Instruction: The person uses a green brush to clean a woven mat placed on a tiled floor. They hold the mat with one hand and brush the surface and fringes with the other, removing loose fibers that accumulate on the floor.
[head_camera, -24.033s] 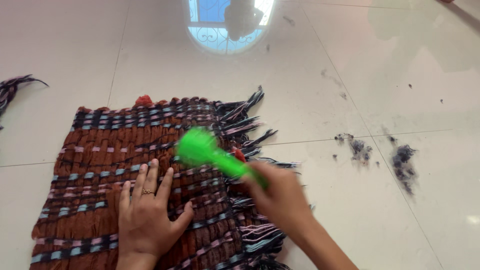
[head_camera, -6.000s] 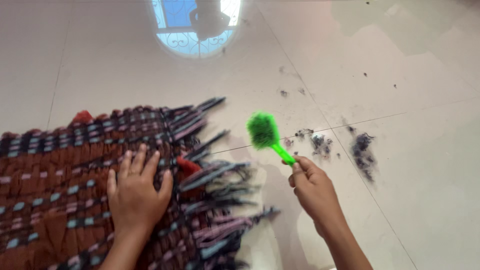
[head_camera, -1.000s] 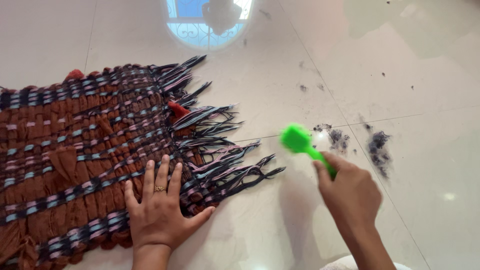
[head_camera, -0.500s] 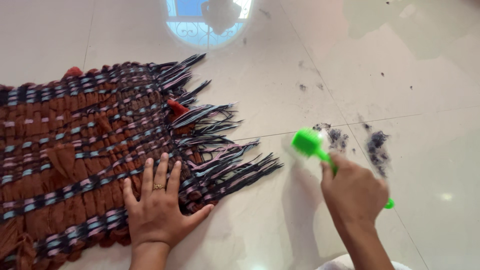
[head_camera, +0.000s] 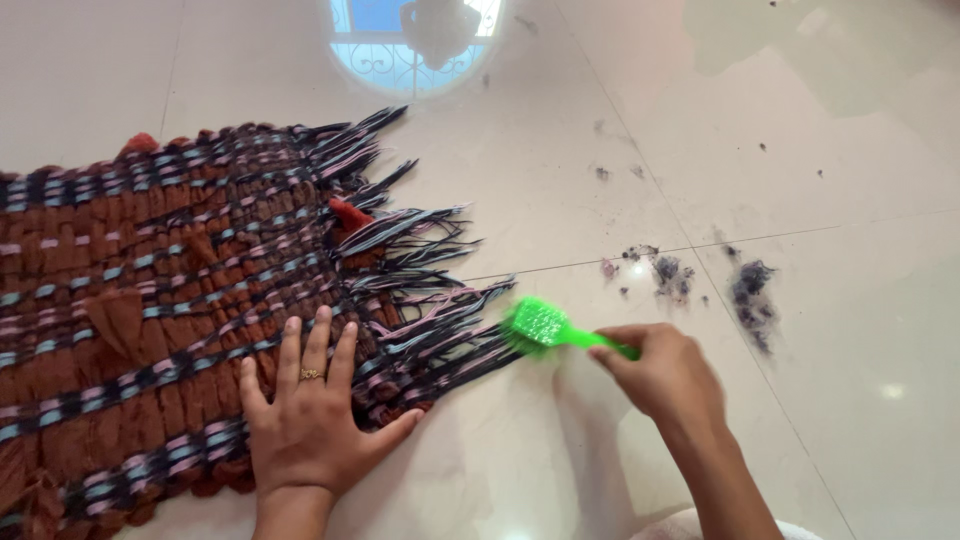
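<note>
A brown woven rug (head_camera: 140, 290) with blue and pink stripes lies on the pale tiled floor. Its dark fringe (head_camera: 420, 290) spreads out to the right. My left hand (head_camera: 310, 420) rests flat on the rug's near right corner, fingers spread, a ring on one finger. My right hand (head_camera: 665, 375) grips the handle of a bright green brush (head_camera: 545, 328). The brush head touches the tips of the fringe near the rug's lower right edge.
Small piles of dark lint (head_camera: 750, 285) and loose fluff (head_camera: 665, 270) lie on the tiles to the right of the brush. A bright window reflection (head_camera: 415, 35) shines on the floor at the top.
My right hand has swung the green brush leftward from the open tiles onto the fringe tips. My left hand stays pressed on the rug.
</note>
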